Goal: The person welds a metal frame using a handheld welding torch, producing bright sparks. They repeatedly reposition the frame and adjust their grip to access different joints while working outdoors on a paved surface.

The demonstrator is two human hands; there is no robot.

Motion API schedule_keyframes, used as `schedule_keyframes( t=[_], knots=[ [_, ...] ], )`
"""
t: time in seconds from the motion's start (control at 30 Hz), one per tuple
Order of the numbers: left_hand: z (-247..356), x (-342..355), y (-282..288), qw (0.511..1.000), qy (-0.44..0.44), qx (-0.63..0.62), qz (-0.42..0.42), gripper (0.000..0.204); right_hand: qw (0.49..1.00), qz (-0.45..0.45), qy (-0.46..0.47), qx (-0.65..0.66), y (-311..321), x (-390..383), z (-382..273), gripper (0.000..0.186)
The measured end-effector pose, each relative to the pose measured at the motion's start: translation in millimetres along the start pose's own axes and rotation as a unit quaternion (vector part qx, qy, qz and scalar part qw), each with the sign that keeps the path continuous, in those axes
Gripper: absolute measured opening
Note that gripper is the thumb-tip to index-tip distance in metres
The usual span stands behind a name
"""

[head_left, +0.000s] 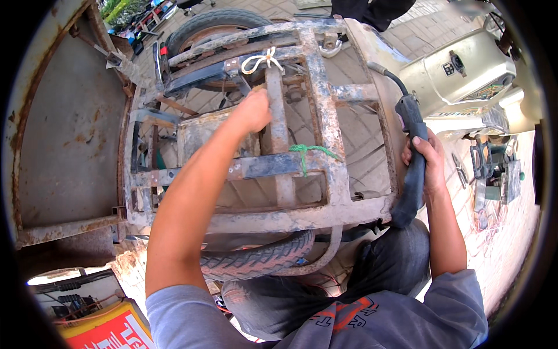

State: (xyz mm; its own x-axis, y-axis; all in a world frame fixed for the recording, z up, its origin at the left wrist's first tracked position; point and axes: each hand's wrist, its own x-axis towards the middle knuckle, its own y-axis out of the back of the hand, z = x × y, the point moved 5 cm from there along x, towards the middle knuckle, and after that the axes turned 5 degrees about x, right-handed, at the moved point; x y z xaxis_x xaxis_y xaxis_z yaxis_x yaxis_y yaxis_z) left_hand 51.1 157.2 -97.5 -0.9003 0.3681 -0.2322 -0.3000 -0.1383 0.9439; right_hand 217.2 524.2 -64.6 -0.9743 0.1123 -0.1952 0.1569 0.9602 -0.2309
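right grip (429,156) wrapped round black tool (411,110), extending toward 11 o'clock; left grip (256,110) curled at metal frame (330,119), hold: cannot tell.

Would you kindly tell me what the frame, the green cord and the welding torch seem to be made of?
Frame: probably steel, with worn, patchy paint and rust-brown areas. Green cord: perhaps synthetic fibre, judging by its vivid colour, though the look leaves that open. Welding torch: its body looks matte black, likely plastic or rubber; its nozzle looks greyish, apparently metal.
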Motion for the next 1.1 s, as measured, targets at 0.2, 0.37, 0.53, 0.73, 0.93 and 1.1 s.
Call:
schedule_keyframes(
  t=[0.2,0.37,0.53,0.73,0.93,1.1],
  knots=[
    [-0.1,-11.4,-5.7,0.999,0.003,-0.028,-0.024,0.03,0.999,-0.001,0.011,0.044,-7.3,1.8,-9.8,0.033],
    [1.3,-12.6,-5.5,0.999,-0.011,-0.041,-0.016,0.037,0.998,0.025,-0.037,0.04,-2.6,-3.1,-8.8,0.03],
    [0.5,-12.4,-0.6,0.999,-0.041,-0.01,-0.013,0.042,0.997,0.018,-0.05,0.06,-8.5,-6.7,-13.9,0.032],
    [9.7,-13.9,-2.8,0.997,-0.043,0.066,-0.025,0.038,0.998,0.019,-0.035,0.042,-5.7,-4.9,-14.0,0.032],
    [9.4,-12.4,6.1,0.993,-0.027,0.071,-0.087,0.04,0.999,0.016,-0.01,0.034,-11.3,-2.9,-13.8,0.032],
    [25.7,-13.8,16.7,0.995,-0.017,0.051,-0.084,0.037,0.999,0.004,0.016,0.043,-4.5,2.6,-7.3,0.032]
  ],
)
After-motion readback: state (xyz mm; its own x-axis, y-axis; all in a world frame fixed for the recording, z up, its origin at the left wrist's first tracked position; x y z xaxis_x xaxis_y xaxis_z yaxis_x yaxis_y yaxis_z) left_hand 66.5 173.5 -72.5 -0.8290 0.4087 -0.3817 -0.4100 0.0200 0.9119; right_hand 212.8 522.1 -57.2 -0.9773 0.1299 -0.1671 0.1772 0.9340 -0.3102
